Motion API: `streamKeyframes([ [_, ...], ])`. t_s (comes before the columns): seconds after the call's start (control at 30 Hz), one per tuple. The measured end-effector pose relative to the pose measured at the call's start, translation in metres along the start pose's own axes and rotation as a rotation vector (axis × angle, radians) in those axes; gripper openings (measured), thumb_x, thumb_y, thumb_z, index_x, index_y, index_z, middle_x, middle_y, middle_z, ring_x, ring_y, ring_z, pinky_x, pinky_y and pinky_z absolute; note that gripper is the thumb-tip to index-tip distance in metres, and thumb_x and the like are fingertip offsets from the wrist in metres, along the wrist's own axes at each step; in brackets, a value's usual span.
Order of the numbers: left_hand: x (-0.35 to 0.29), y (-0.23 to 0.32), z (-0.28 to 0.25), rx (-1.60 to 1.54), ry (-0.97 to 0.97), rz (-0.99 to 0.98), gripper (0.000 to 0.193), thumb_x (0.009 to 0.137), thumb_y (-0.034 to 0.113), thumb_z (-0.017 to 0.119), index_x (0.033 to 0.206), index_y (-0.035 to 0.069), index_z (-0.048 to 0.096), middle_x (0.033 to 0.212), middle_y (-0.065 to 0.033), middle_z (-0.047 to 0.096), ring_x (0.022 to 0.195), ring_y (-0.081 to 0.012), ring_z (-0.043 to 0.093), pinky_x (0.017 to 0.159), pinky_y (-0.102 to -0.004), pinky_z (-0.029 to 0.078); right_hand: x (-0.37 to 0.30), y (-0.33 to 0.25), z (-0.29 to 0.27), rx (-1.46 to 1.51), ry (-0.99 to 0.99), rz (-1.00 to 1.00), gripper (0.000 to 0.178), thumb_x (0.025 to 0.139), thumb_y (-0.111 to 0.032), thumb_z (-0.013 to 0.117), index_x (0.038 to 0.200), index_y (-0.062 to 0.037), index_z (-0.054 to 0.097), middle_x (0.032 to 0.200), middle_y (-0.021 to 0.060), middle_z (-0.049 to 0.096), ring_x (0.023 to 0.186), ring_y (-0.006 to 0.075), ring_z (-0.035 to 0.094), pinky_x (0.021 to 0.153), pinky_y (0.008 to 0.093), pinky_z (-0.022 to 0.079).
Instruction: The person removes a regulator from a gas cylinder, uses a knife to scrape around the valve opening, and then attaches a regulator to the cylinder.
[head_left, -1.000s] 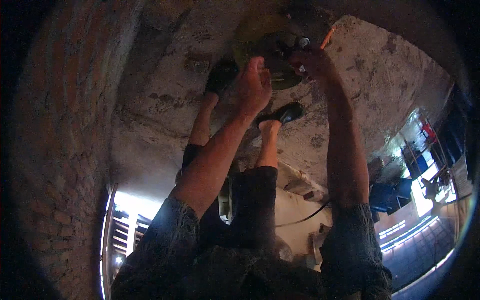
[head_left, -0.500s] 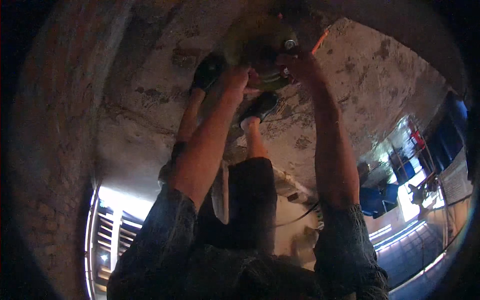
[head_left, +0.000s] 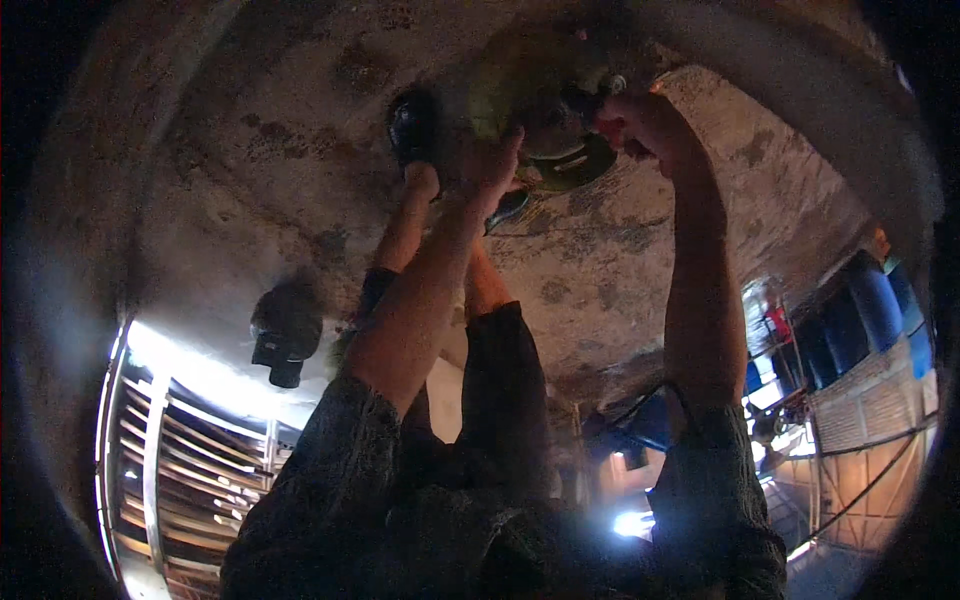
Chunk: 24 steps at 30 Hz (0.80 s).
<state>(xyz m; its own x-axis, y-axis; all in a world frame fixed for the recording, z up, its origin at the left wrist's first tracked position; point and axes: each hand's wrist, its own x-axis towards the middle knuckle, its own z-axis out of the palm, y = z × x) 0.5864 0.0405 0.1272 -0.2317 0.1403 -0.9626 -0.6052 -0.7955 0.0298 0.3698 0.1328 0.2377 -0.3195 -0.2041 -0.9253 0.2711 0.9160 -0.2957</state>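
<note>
A dull green gas cylinder is on the ground at the top of the view, partly lost in shadow. Its curved collar has a long slot and faces me. My left hand is closed on the near left side of the collar, thumb raised and some fingers hidden. On the right, my right hand is bent around a dark regulator above the collar. A small round gauge shows by its knuckles. Whether the regulator touches the valve is too dark to see.
My shoes stand on the rough, stained ground, close to the cylinder. A dark, lumpy object lies at the left. Slatted wood is at the lower left, and blue barrels are at the right.
My right hand has shifted right, further from my left hand, and the gauge has moved right with it. My left hand stays at the collar. The whole view has swung somewhat.
</note>
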Motion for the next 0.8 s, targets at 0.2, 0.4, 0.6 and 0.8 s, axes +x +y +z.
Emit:
streamKeyframes([
  [0.2, -0.017, 0.033, 0.012, 1.089, 0.293, 0.446, 0.053, 0.087, 0.043, 0.064, 0.117, 0.002, 0.049, 0.080, -0.0127, 0.058, 0.075, -0.0272, 0.060, 0.067, -0.0449, 0.050, -0.030, 0.023, -0.033, 0.341, 0.110, 0.047, 0.024, 0.086, -0.031, 0.059, 0.091, -0.0081, 0.060, 0.072, 0.0023, 0.057, 0.056, 0.0099, 0.048, 0.049, 0.0283, 0.041],
  [0.4, -0.007, -0.034, 0.019, 0.494, 0.425, 0.530, 0.054, 0.087, 0.034, 0.063, 0.125, 0.000, 0.046, 0.094, -0.0163, 0.058, 0.079, -0.0265, 0.060, 0.065, -0.0468, 0.048, -0.034, 0.022, -0.009, 0.482, 0.141, -0.018, 0.021, 0.086, -0.028, 0.057, 0.090, -0.0075, 0.060, 0.072, 0.0023, 0.055, 0.055, 0.0109, 0.047, 0.050, 0.0272, 0.038],
  [0.6, -0.016, 0.023, 0.000, 1.168, 0.195, 0.307, 0.060, 0.083, 0.019, 0.061, 0.135, -0.002, 0.039, 0.120, -0.0242, 0.053, 0.106, -0.0355, 0.056, 0.089, -0.0459, 0.046, -0.063, 0.059, -0.033, 0.461, 0.170, -0.049, 0.015, 0.084, -0.020, 0.056, 0.089, -0.0058, 0.060, 0.068, 0.0027, 0.053, 0.053, 0.0122, 0.046, 0.050, 0.0268, 0.037],
  [0.8, -0.022, 0.170, 0.022, 1.822, 0.154, 0.505, 0.062, 0.078, 0.005, 0.058, 0.137, 0.004, 0.041, 0.121, -0.0238, 0.058, 0.113, -0.0370, 0.057, 0.096, -0.0437, 0.047, -0.096, 0.078, -0.045, 0.481, 0.138, -0.025, 0.018, 0.083, -0.019, 0.057, 0.093, -0.0049, 0.061, 0.069, 0.0031, 0.054, 0.056, 0.0117, 0.047, 0.050, 0.0261, 0.035],
])
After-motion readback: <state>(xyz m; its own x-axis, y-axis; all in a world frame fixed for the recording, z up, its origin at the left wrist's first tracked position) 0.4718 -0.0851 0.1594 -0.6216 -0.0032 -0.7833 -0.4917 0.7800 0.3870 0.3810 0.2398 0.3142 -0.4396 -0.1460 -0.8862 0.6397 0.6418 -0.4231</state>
